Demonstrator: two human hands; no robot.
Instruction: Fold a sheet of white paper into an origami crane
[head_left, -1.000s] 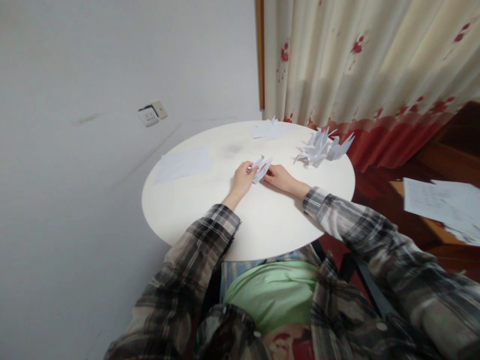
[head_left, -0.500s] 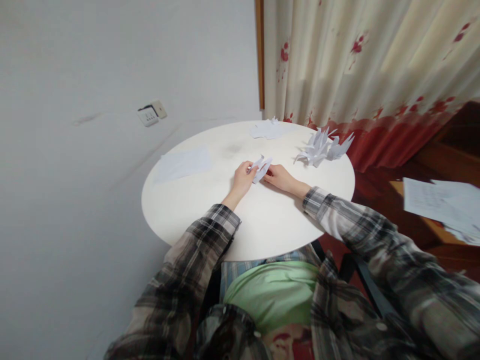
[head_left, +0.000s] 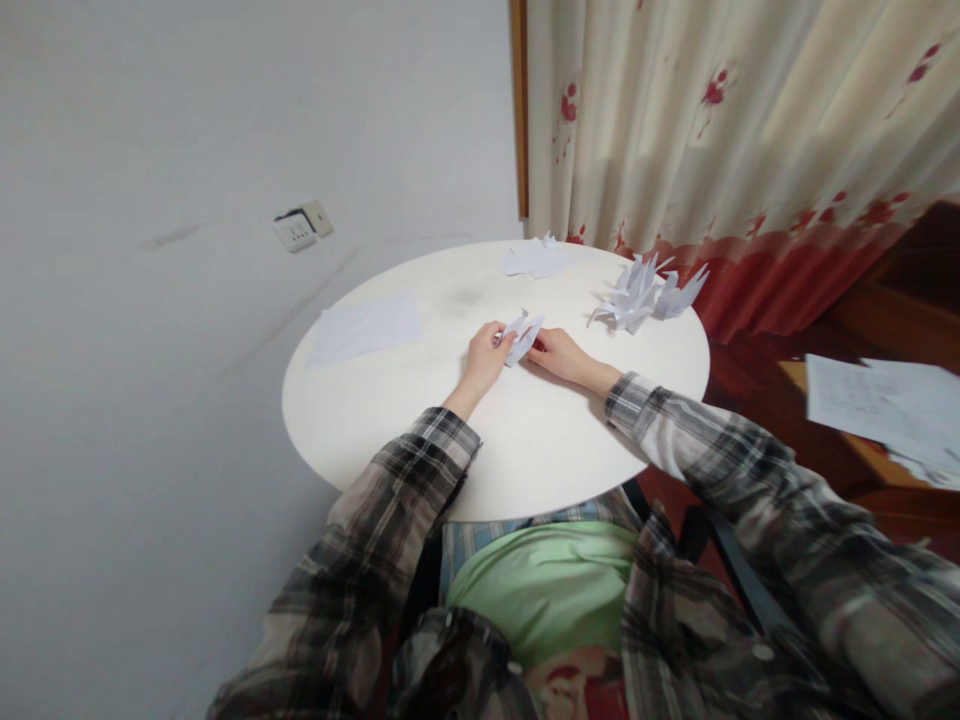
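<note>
A white folded paper crane (head_left: 523, 340) with raised, pointed flaps is between my two hands, over the middle of the round white table (head_left: 540, 450). My left hand (head_left: 486, 358) pinches it from the left, thumb on the near face. From the right, my right hand (head_left: 559, 355) has its fingers closed at the crane's right edge; its fingertips are partly hidden behind the paper. To the right of my right hand stands a cluster of several white paper cranes (head_left: 634, 295), their points sticking up.
Flat white sheets (head_left: 367, 328) lie at the table's left. More paper pieces (head_left: 534, 260) sit at its far edge. The wall with a socket (head_left: 296, 234) borders the left side, a curtain (head_left: 720, 150) the back right. Printed papers (head_left: 885, 405) rest on a wooden surface at right.
</note>
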